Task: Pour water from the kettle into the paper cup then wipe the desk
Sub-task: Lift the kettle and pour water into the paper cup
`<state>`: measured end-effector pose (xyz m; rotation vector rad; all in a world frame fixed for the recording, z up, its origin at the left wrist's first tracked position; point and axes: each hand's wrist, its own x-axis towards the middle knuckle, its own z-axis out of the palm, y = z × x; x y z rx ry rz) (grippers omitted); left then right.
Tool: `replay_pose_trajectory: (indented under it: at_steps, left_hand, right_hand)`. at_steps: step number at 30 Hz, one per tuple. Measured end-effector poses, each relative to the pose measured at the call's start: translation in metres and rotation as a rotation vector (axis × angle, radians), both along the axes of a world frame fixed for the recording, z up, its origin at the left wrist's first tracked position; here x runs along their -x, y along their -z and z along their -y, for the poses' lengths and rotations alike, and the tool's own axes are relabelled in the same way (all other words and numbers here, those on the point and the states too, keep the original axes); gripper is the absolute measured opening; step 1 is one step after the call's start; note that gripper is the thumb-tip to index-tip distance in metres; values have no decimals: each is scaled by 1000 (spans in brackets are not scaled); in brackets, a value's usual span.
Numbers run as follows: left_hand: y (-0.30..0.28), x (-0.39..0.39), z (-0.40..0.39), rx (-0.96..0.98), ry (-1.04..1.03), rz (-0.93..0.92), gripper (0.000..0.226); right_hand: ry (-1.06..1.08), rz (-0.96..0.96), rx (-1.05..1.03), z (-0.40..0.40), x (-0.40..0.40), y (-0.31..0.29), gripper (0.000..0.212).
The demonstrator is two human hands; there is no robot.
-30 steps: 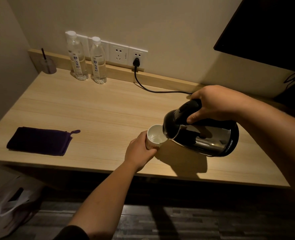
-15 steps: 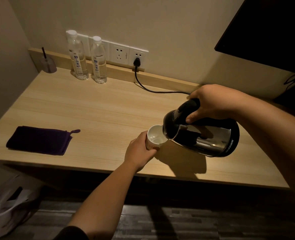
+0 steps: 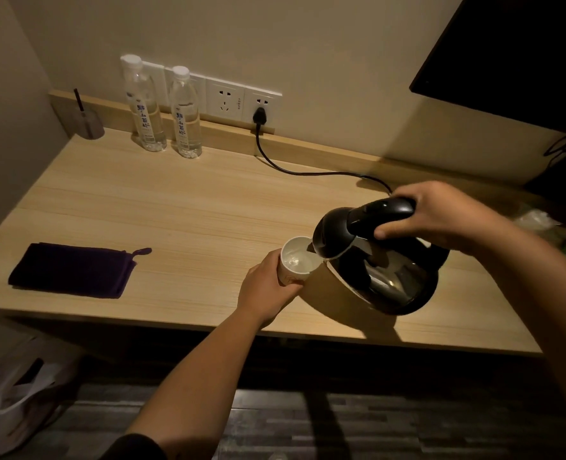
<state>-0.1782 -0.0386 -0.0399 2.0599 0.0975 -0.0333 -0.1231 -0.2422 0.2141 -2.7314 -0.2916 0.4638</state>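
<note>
While my right hand (image 3: 441, 217) clamps the kettle (image 3: 384, 260) handle, tipped, spout over the paper cup (image 3: 296, 265), my left hand (image 3: 268, 290) wraps the cup steady at desk (image 3: 192, 210) centre; water probably flowing. Cloth (image 3: 72, 269) waits at 9 o'clock.

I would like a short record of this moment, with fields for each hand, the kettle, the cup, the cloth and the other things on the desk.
left hand: wrapped around the paper cup, near the desk's front edge
right hand: grips the kettle by its black handle
kettle: tilted, spout over the cup's rim
cup: holds water
cloth: dark, folded, lies flat on the left of the desk, untouched
bottles: two, upright, capped, by the back wall
cord: plugged into the wall socket, runs toward the kettle
</note>
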Motion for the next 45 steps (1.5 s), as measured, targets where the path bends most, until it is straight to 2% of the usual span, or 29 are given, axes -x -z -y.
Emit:
replay_pose_trajectory:
  at_steps: [6,12,15,19,24,30,39,45]
  left_hand:
    - [-5,1,1,-5,-8,-5,69]
    - [-13,2,0,10,8,-35,76]
    - [-17,4,1,25,4,-56,80]
    - [-22,5,3,35,-2,-60,89]
    - [-22,6,4,31,-5,-68,83]
    - [-14,5,5,-3,-30,-75,64]
    - [-7,4,3,4,-19,-71,72]
    - [-1,2,2,-33,-10,-69,76]
  right_hand:
    - [215,14,-321,39,31,32,42]
    - [351,71,-517,61,50,56,30]
    - [449,137,-614,73,64,70,32]
    - [593,249,-706,92,84,93,24]
    - [821,383,-816,109,105,121,29]
    - [1003,532,-917,118,107,141,23]
    - [1153,609,-919,131,96,154,25]
    - [1169,619,-886,141,92,160,24]
